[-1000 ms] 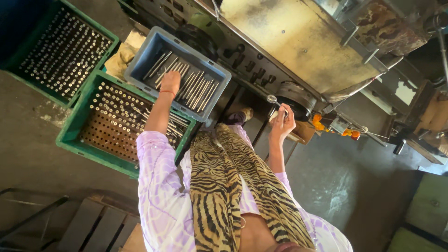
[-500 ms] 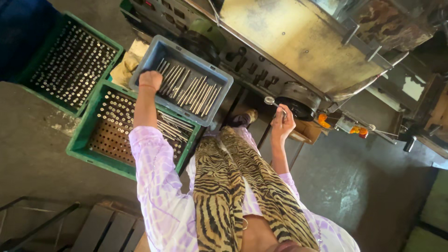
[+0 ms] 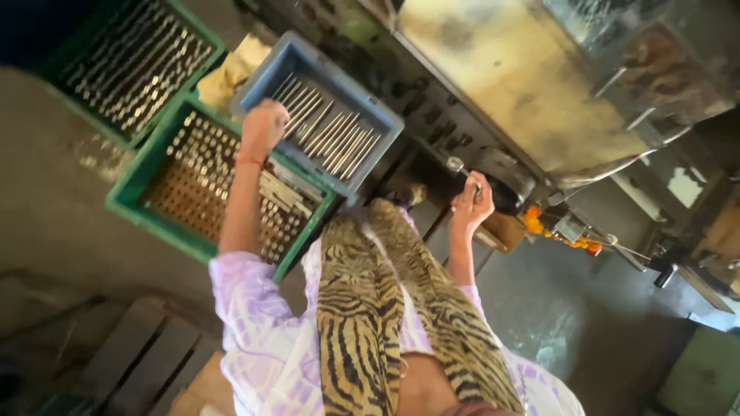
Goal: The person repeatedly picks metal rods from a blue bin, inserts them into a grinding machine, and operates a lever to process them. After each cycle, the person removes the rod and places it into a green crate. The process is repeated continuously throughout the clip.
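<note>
Left hand (image 3: 264, 127): closed in a fist over the near left edge of the blue crate (image 3: 370, 109), above the metal rods (image 3: 330, 132) lying in a row inside it. Whether the fist encloses a rod cannot be determined.

Right hand (image 3: 472, 206): fingers closed around a thin metal rod (image 3: 462, 171), held upright just beside the dark round opening of the machine (image 3: 505, 179).

The blue crate rests partly on a green crate (image 3: 146, 173) holding upright pins in a perforated tray. A second green crate (image 3: 135, 65) stands beyond it at the far left.
</note>
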The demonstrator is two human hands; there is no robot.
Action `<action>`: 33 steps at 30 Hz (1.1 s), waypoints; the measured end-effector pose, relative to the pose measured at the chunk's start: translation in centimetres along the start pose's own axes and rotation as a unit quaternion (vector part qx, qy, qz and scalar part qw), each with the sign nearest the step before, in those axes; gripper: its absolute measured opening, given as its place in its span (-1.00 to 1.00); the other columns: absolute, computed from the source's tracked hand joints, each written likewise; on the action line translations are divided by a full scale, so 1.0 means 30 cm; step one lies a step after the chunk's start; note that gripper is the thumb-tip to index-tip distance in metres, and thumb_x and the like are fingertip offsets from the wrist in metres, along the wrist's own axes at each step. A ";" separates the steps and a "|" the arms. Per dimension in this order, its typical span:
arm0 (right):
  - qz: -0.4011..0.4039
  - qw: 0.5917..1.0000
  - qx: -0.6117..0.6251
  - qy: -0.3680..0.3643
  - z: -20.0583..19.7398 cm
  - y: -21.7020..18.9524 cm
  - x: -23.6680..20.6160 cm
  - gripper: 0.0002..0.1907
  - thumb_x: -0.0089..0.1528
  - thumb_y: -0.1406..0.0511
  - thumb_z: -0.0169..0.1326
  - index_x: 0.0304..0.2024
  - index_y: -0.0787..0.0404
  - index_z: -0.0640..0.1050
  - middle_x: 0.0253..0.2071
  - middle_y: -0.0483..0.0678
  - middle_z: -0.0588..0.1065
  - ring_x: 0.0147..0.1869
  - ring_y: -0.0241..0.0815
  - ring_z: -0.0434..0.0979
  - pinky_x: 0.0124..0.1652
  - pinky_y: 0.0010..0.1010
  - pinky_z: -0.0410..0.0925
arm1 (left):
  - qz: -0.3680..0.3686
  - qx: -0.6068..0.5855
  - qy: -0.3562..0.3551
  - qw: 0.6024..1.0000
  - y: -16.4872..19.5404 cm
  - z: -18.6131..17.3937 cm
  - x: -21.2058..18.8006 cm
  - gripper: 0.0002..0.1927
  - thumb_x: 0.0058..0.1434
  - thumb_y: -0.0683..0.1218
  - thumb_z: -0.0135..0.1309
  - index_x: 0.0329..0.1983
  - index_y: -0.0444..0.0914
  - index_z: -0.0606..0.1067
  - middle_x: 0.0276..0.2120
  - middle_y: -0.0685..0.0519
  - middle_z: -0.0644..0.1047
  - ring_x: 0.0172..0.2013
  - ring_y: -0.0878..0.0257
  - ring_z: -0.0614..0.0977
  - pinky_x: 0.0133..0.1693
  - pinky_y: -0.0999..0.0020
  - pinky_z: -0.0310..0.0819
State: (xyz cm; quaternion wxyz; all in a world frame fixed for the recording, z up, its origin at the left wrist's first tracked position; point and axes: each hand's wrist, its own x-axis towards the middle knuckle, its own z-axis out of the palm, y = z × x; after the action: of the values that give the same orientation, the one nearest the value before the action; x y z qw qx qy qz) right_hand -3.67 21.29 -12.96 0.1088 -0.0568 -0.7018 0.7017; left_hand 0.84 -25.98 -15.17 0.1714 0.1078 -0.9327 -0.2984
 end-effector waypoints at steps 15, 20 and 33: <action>-0.023 0.998 -0.012 -0.063 0.092 -0.051 -0.084 -0.76 0.38 0.28 0.16 0.00 0.33 0.57 -0.53 -0.22 0.36 -0.57 -0.47 0.27 -0.54 -0.57 0.18 | -0.370 0.035 0.118 0.921 0.118 0.184 -0.402 -0.64 0.17 0.03 0.23 -0.04 -0.26 0.62 -0.23 -0.29 0.62 -0.16 -0.23 0.64 -0.09 -0.02 0.51; -0.007 0.998 -0.024 -0.060 0.062 -0.054 -0.118 -0.78 0.38 0.31 0.16 0.01 0.33 0.58 -0.53 -0.24 0.34 -0.55 -0.48 0.27 -0.53 -0.59 0.17 | -0.449 0.034 0.145 0.881 0.195 0.197 -0.393 -0.67 0.15 -0.06 0.23 -0.05 -0.30 0.61 -0.19 -0.31 0.58 -0.17 -0.22 0.62 -0.09 0.00 0.50; 0.030 0.990 0.021 -0.133 0.132 -0.037 -0.136 -0.76 0.35 0.29 0.18 0.02 0.29 0.59 -0.50 -0.26 0.36 -0.53 -0.50 0.27 -0.52 -0.61 0.16 | -0.414 -0.189 0.131 0.881 0.142 0.224 -0.391 -0.72 0.32 -0.07 0.19 -0.21 -0.41 0.47 -0.35 -0.19 0.56 -0.34 -0.01 0.55 -0.22 0.09 0.43</action>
State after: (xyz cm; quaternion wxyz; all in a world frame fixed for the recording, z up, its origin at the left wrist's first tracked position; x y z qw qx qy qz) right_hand -0.54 16.49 -12.13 -0.0051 0.0185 -0.6931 0.7206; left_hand 8.62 -15.53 -20.77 0.1703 0.4877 -0.6980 -0.4960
